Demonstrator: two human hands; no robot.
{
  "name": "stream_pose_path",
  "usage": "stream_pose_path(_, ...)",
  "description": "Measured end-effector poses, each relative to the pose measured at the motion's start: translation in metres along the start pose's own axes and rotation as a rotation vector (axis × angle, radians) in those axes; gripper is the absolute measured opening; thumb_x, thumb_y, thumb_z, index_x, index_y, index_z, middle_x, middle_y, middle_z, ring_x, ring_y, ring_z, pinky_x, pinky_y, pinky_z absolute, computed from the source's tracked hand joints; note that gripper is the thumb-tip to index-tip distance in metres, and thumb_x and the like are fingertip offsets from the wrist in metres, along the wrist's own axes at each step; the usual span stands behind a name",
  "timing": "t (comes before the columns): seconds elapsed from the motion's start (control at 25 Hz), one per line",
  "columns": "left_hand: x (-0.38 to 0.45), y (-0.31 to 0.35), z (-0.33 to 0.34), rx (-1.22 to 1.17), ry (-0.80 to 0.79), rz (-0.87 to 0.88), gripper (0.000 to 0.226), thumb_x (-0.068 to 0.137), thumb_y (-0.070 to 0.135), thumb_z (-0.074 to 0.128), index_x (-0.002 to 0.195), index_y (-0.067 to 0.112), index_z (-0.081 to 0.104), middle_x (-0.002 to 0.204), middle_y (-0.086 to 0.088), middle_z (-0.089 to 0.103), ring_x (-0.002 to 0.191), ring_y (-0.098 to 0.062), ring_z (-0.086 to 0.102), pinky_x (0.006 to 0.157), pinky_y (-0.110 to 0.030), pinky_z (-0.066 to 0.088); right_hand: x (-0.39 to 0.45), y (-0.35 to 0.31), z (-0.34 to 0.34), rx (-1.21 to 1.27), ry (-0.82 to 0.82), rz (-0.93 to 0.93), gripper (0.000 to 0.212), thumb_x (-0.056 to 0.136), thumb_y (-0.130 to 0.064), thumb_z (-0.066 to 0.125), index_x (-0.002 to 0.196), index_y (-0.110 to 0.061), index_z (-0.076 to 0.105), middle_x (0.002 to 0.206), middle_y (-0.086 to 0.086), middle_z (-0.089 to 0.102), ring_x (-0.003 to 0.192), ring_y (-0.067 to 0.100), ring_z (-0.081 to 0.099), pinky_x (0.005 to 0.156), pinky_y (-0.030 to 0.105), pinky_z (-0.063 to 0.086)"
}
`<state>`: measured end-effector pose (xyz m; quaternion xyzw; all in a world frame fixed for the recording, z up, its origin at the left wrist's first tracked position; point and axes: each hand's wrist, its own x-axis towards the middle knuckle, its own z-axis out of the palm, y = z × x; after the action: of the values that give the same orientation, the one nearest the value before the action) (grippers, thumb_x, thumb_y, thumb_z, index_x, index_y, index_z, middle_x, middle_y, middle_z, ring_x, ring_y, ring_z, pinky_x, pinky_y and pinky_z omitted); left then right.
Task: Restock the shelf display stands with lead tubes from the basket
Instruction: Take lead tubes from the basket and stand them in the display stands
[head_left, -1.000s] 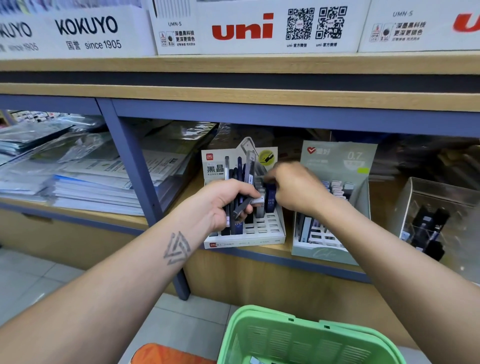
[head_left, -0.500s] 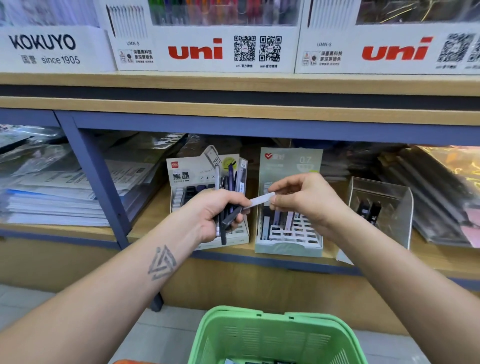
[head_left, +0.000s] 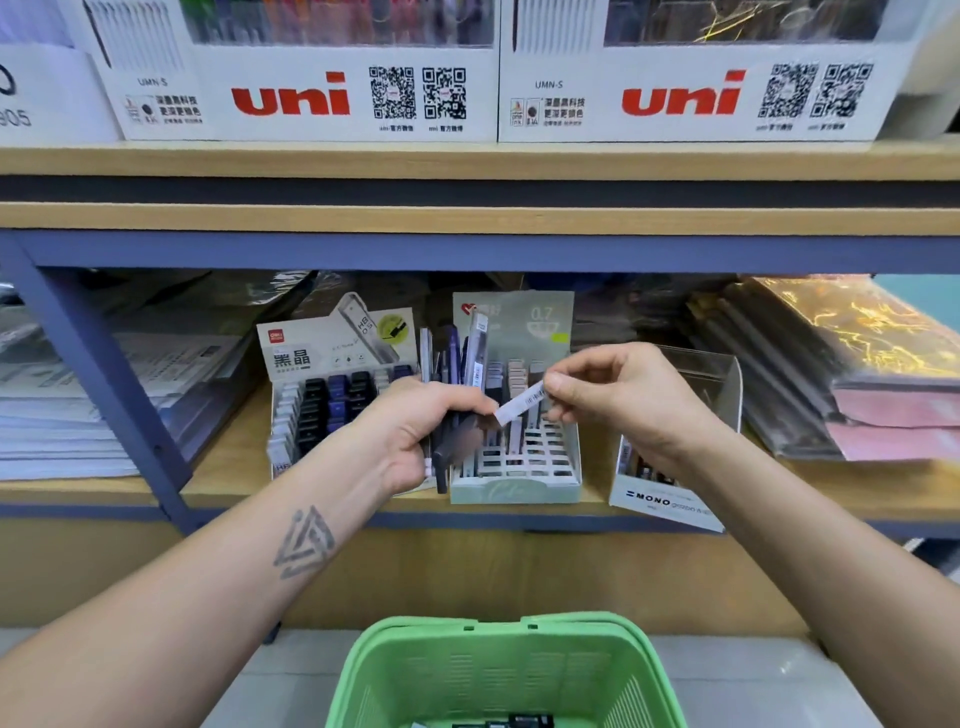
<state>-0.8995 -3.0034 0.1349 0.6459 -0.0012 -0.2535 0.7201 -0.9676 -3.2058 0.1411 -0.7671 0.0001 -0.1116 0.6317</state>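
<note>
I'm mid-restock: my left hand (head_left: 415, 431) has its grip closed round a bunch of lead tubes (head_left: 457, 358), while my right hand (head_left: 618, 400) pinches one white tube (head_left: 519, 404) above the grey-green stand (head_left: 514, 488). Next, I'd tip it upright into a free slot.

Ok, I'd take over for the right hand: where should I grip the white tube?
Pinch the white tube at its upper right end, from the right, as the right hand does. Its lower left end points into the left hand's bundle, so that side is crowded.
</note>
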Motion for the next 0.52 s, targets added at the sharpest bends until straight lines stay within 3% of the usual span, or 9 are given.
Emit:
stream_pose_path(0.2,0.004,-0.005,0.017,0.042,-0.038,0.012,0.022,0.073,-0.007,0.076,0.093,-0.007,0.067,0.085,-0.026,0.066,0.044,-0.020,0.053,0.042,-0.023,0.043,0.001,0.007,-0.014,-0.083,0.038,0.053,0.014,0.087,-0.008,0.076,0.093,0.004,0.074,0.068,0.013,0.072,0.058,0.015,0.068,0.056,0.020,0.052)
stream_pose_path(0.32,0.005,-0.007,0.028,0.059,-0.030,0.050,0.024,0.072,-0.011,0.076,0.090,-0.004,0.064,0.078,-0.025,0.065,0.043,-0.021,0.053,0.041,-0.024,0.045,-0.002,0.010,-0.023,0.033,0.019,0.081,0.014,0.091,-0.004,0.071,0.099,0.007,0.073,0.073,0.014,0.072,0.066,0.017,0.070,0.062,0.021,0.055)
stream_pose_path(0.52,0.011,-0.013,0.047,0.050,-0.065,0.090,0.035,0.071,-0.012,0.078,0.101,-0.007,0.062,0.073,-0.021,0.065,0.045,-0.022,0.054,0.042,-0.025,0.046,-0.009,0.013,-0.042,0.151,0.052,0.105,0.018,0.088,0.002,0.071,0.106,0.006,0.070,0.087,0.023,0.075,0.077,0.023,0.073,0.069,0.024,0.060)
